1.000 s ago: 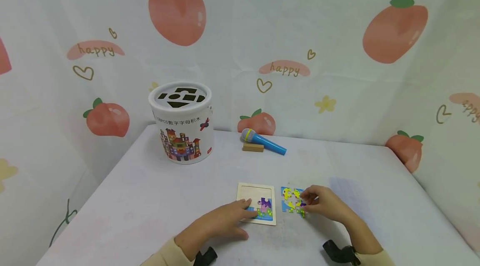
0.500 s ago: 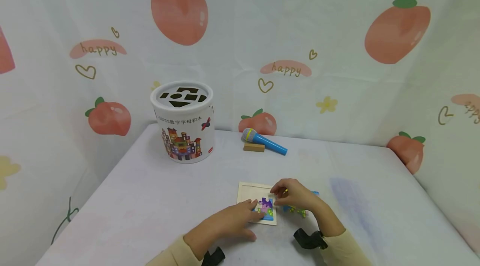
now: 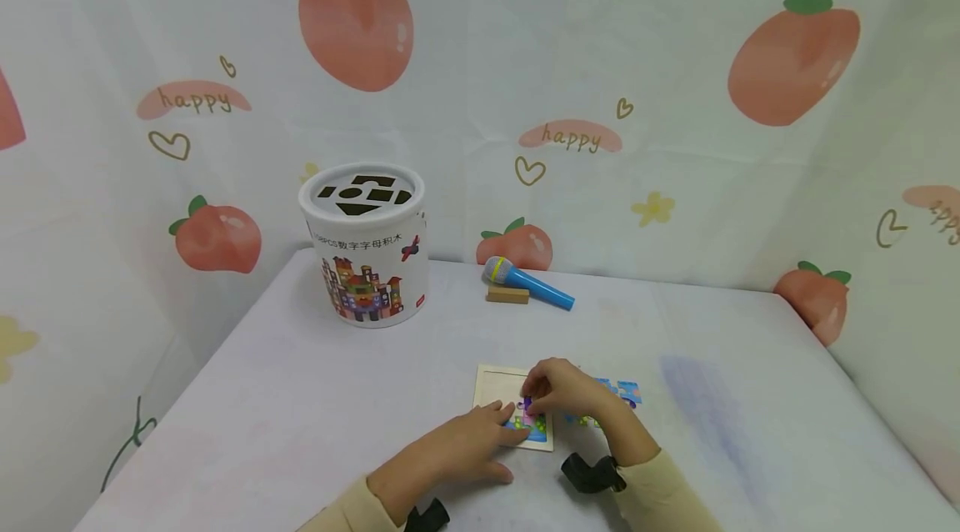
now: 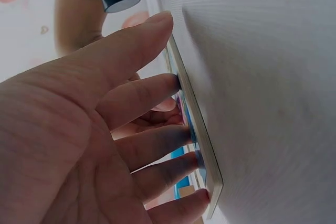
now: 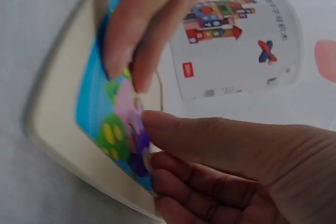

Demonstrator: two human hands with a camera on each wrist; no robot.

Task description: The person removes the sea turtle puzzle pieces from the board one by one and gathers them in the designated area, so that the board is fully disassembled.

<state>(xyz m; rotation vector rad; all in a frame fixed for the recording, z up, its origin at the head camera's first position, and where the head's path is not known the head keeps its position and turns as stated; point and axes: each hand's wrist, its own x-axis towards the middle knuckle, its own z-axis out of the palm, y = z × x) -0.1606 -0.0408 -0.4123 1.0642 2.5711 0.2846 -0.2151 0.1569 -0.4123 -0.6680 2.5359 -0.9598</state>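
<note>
A small wooden puzzle tray lies on the table, its lower right part filled with colourful jigsaw pieces in blue, green and pink. My left hand rests on the tray's lower left with fingers spread; in the left wrist view its fingertips press along the tray edge. My right hand is over the tray's right side, thumb and fingers pinching at a purple puzzle piece. In the right wrist view the thumb tip meets the purple part, and the fingers hide much of it. Loose puzzle pieces lie right of the tray, partly behind the right hand.
A white bucket of blocks with a lid of shaped holes stands at the back left. Behind the tray, a blue toy microphone leans by a small wooden block. A printed curtain hangs beyond the table's back edge.
My right hand has moved left from the loose pieces, across the tray's right edge, to above the purple area. My left hand has shifted slightly right and stays on the tray.
</note>
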